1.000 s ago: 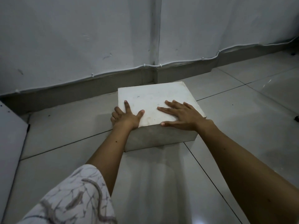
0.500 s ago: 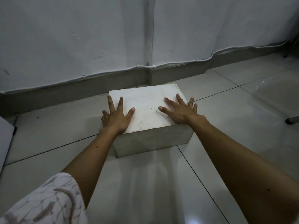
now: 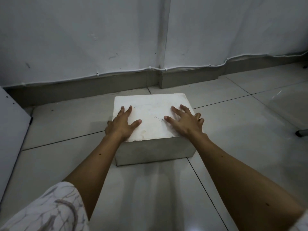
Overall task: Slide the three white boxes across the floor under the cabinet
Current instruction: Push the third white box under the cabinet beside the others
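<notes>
Obs: one white box [image 3: 153, 120] sits on the tiled floor [image 3: 233, 130], near the wall [image 3: 83, 39] and its grey skirting [image 3: 83, 87] but not touching either. Its far edge runs roughly parallel to the skirting. Only this box is in view; the other two and the cabinet cannot be identified. A white panel [image 3: 11, 127] at far left may belong to the cabinet — cannot tell.

Grip: left hand [image 3: 122, 124] lies flat on the top near the left edge, fingers spread, outer fingers hanging over the side. Right hand [image 3: 186, 121] lies flat near the right edge, fingers spread, outer fingers curling over that side. Neither hand is closed round anything — both palms press down on the lid.

Step in hand (judgement): sliding this box over the floor with both palms.

Technique notes:
- Keep downward load light; too much adds friction and may dent the lid
- Push low and level, so the leading bottom edge does not catch in a tile joint [image 3: 216, 102] and tip
- Equal force from both hands, otherwise the box will yaw
- Glossy tiles look slippery — expect easy travel, so ease off early

Writing: small dark handwritten marks on the lid between the hands, looks like "11-2", not certain. Two tiny dots near the left fingertips. No brand or printed label visible
</notes>
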